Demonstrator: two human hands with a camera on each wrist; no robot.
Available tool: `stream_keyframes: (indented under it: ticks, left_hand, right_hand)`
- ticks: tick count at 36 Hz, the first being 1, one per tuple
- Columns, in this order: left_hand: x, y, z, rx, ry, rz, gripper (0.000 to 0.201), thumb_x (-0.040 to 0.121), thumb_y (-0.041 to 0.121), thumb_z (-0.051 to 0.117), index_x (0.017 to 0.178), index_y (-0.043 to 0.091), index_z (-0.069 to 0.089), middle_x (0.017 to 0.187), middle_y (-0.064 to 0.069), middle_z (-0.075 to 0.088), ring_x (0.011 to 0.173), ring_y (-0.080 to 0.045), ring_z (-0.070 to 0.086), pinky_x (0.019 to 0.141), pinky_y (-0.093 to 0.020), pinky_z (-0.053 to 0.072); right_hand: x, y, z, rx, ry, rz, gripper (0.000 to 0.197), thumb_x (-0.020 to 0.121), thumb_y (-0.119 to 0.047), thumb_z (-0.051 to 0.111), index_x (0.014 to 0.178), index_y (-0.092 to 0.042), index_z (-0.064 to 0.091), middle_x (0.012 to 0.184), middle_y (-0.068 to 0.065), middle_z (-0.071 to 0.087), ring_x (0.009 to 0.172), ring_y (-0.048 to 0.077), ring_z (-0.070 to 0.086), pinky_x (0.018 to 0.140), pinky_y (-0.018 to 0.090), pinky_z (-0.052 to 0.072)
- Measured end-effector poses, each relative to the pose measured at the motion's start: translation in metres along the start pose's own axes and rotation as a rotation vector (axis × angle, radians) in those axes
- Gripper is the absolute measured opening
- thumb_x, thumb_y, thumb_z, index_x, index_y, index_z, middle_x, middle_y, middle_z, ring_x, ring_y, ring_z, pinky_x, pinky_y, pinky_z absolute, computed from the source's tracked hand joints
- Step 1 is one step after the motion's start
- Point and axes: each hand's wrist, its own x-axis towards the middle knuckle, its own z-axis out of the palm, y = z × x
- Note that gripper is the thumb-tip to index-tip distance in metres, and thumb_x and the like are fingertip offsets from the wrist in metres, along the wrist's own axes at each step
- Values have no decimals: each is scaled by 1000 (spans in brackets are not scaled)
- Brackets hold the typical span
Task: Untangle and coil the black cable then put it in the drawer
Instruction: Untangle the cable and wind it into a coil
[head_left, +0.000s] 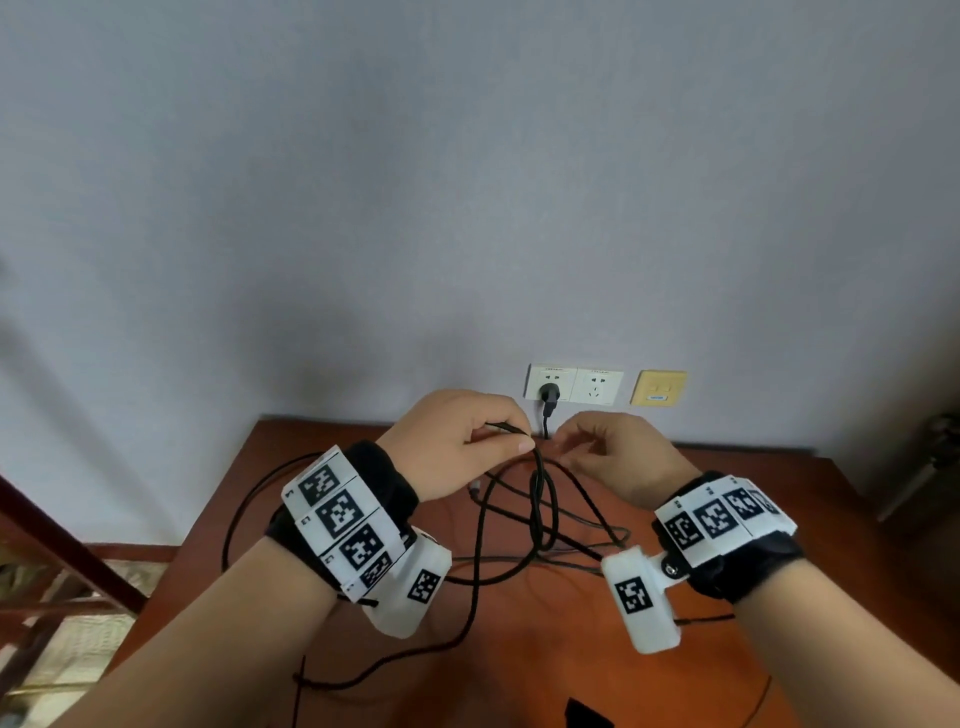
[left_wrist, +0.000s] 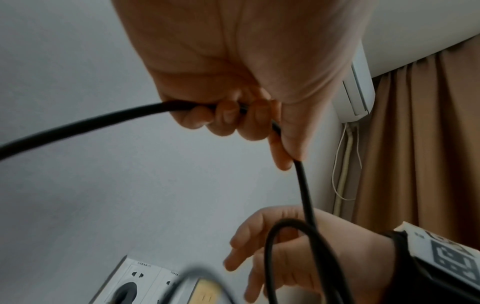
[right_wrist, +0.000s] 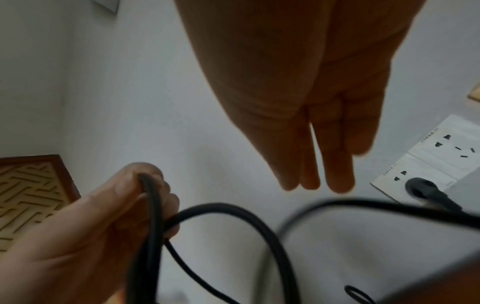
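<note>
The black cable (head_left: 540, 499) lies in a loose tangle on the brown wooden table (head_left: 753, 525), with one loop lifted. My left hand (head_left: 498, 441) pinches the top of that loop above the table's far edge. In the left wrist view its fingers (left_wrist: 228, 117) curl round the cable (left_wrist: 78, 125). My right hand (head_left: 582, 452) hovers just right of the raised loop and holds nothing. Its fingers (right_wrist: 319, 160) show straight in the right wrist view, above a cable loop (right_wrist: 153, 205) held by the left hand (right_wrist: 78, 236). No drawer is in view.
A black plug (head_left: 549, 393) sits in the white double wall socket (head_left: 597, 387) behind the table, with a yellow wall plate (head_left: 658, 387) beside it. Dark wooden furniture (head_left: 62, 530) stands to the left. Cable strands trail over the table's left and near edges.
</note>
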Motion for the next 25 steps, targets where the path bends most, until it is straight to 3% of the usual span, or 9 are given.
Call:
stream_keyframes:
  ticks: [3, 6, 8, 10, 12, 16, 19, 21, 25]
  left_hand:
    - [0, -2, -1, -4, 29, -1, 8, 91, 29, 63, 90, 26, 70, 85, 16, 68, 81, -3, 62, 78, -25, 49]
    - [1, -2, -1, -20, 65, 13, 8, 91, 27, 62, 88, 27, 70, 83, 18, 68, 80, -3, 63, 76, -25, 49]
    - [2, -2, -1, -45, 111, 18, 8, 91, 27, 63, 87, 29, 69, 82, 18, 68, 80, -3, 63, 75, -24, 48]
    - [3, -2, 0, -81, 164, 33, 8, 91, 30, 61, 87, 30, 68, 82, 13, 69, 79, -8, 64, 75, -30, 50]
    - [3, -1, 2, -102, 207, 49, 11, 90, 37, 58, 87, 32, 67, 81, 6, 69, 77, -15, 65, 74, -38, 51]
    - [3, 2, 4, -115, 256, 55, 15, 89, 39, 56, 88, 30, 67, 83, 10, 69, 79, -13, 65, 75, -35, 51]
    - [2, -1, 2, -108, 279, 15, 10, 92, 29, 60, 88, 27, 69, 83, 14, 69, 81, -7, 64, 76, -25, 50]
    - [2, -6, -1, -92, 286, -25, 10, 91, 30, 60, 87, 26, 69, 83, 16, 69, 81, -4, 64, 77, -25, 50]
    - [-1, -16, -4, -52, 282, -94, 10, 91, 29, 62, 87, 25, 71, 83, 15, 70, 80, -5, 64, 79, -32, 52]
  right_hand:
    - [-8, -4, 1, 79, -42, -33, 6, 90, -30, 61, 90, -31, 67, 87, -9, 70, 84, 8, 64, 86, 28, 50]
    - [-20, -14, 4, 240, -62, -133, 24, 91, -44, 54, 91, -24, 68, 85, 2, 68, 81, 11, 60, 84, 35, 48]
    - [-26, -19, 7, 295, -63, -166, 19, 87, -42, 61, 99, -28, 65, 92, -7, 68, 88, 7, 62, 86, 31, 48]
    - [-31, -20, 12, 330, -66, -164, 25, 81, -44, 67, 104, -36, 59, 98, -19, 64, 88, 6, 63, 84, 32, 52]
    - [-34, -20, 14, 352, -111, -156, 37, 78, -46, 69, 111, -42, 54, 104, -23, 62, 89, 6, 63, 83, 33, 54]
    - [-40, -19, 13, 200, -143, -175, 63, 75, -52, 72, 128, -47, 39, 121, -27, 55, 109, -8, 53, 92, 22, 44]
    - [-44, -17, 6, 14, -51, -122, 68, 70, -58, 72, 126, -44, 37, 110, -27, 51, 96, -14, 50, 78, 11, 37]
    - [-46, -15, -4, -71, -7, -72, 60, 69, -56, 74, 117, -36, 45, 98, -20, 54, 87, -8, 52, 69, 11, 36]
    - [-48, -12, -21, 0, -44, -52, 11, 78, -33, 75, 80, -33, 65, 77, -20, 66, 73, -5, 59, 70, 16, 41]
